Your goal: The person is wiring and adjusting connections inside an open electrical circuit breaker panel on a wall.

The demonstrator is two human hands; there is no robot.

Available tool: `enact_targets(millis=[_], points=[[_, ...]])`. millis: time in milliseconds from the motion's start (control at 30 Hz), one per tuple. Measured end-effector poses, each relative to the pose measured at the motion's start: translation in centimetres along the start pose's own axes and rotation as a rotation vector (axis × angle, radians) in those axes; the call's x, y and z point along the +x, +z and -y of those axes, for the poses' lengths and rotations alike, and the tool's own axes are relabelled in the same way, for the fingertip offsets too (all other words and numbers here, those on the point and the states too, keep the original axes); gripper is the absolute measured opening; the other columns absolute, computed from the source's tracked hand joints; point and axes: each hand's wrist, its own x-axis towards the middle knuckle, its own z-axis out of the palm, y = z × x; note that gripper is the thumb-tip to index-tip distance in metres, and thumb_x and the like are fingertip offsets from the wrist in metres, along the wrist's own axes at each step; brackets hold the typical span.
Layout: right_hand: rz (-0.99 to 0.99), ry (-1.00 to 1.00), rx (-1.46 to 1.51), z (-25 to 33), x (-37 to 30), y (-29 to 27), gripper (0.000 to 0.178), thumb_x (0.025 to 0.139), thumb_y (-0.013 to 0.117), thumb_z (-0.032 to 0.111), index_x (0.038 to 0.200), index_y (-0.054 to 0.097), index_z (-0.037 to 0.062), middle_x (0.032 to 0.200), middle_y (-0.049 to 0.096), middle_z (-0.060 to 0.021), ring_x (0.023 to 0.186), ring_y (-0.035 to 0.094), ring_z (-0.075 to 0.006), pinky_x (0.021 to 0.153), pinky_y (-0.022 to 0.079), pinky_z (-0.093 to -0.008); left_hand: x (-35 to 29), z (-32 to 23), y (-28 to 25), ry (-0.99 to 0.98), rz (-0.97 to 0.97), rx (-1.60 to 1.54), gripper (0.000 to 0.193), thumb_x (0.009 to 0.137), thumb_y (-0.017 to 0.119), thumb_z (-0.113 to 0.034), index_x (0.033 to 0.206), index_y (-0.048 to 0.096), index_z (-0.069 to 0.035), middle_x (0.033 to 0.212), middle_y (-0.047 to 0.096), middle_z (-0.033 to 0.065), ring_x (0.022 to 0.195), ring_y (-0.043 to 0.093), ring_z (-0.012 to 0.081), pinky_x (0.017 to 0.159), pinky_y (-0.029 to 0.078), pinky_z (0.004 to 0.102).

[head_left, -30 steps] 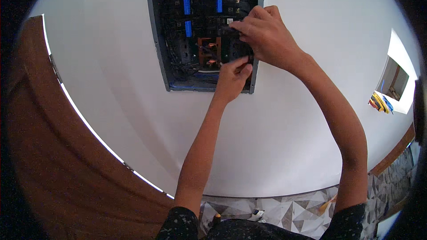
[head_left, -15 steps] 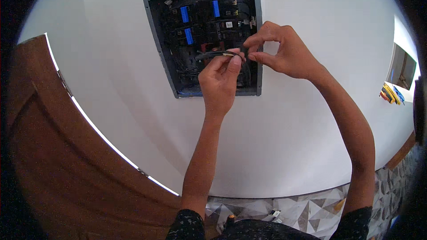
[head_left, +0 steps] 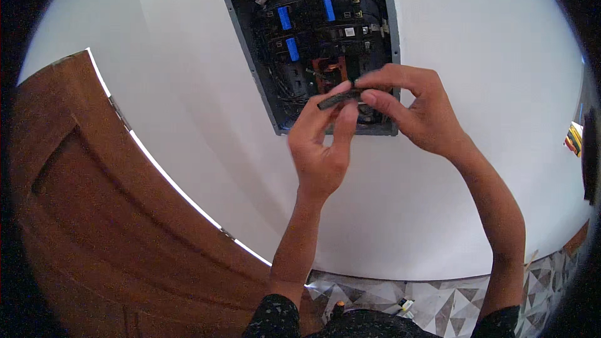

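In front of an open electrical panel box (head_left: 393, 44), both hands work on a short black wire-like length (head_left: 335, 99) with a blunt end. My left hand (head_left: 322, 144) comes from below, its fingers behind the black length and its thumb in front. At the right end, my right hand (head_left: 416, 109) pinches it between thumb and forefinger, its other fingers curled. Motion blur and the fingers hide where this end runs. Behind the hands, the dark box holds black circuit breakers, some with blue labels (head_left: 285, 19), and a copper-coloured frame (head_left: 322, 69). Black wires (head_left: 288, 91) line its lower left.
A white wall (head_left: 419, 213) surrounds the box. To the left stands a brown panelled wooden door (head_left: 94, 169) with hinges. Grey patterned floor tiles (head_left: 451, 300) lie below, with a small white-and-yellow object (head_left: 405, 305) on them. Yellow-and-red items (head_left: 573, 139) show at the far right.
The view has shifted, so the box appears farther right. My right hand, earlier apart from the wires in my left hand, has come in and pinches the black length, which now slants toward the lower left.
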Motion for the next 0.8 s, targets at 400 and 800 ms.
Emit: enact_targets(millis=[400,800], points=[[-0.086,-0.094,0.176,0.1,-5.2,1.7,0.018,0.078,0.078,0.008,0.095,0.073,0.007,0.085,0.067,-0.0097,0.079,0.064,-0.0218,0.07,0.051,-0.0322,-5.0,-3.5,-2.8,-0.048,0.117,-0.058,0.024,0.078,0.075,0.004,0.101,0.071,0.004,0.087,0.072,0.0156,0.08,0.069,0.0201,0.073,0.053,0.0283],[0.148,-0.251,-0.054,-0.6,-7.6,0.8,0.018,0.071,0.081,0.008,0.087,0.073,0.0119,0.084,0.06,-0.001,0.085,0.055,-0.0213,0.077,0.042,-0.0363,-6.1,-7.3,-3.3,0.131,0.474,0.74,0.013,0.075,0.073,-0.004,0.088,0.071,-0.004,0.087,0.07,0.0078,0.077,0.068,0.0238,0.066,0.054,0.0333]])
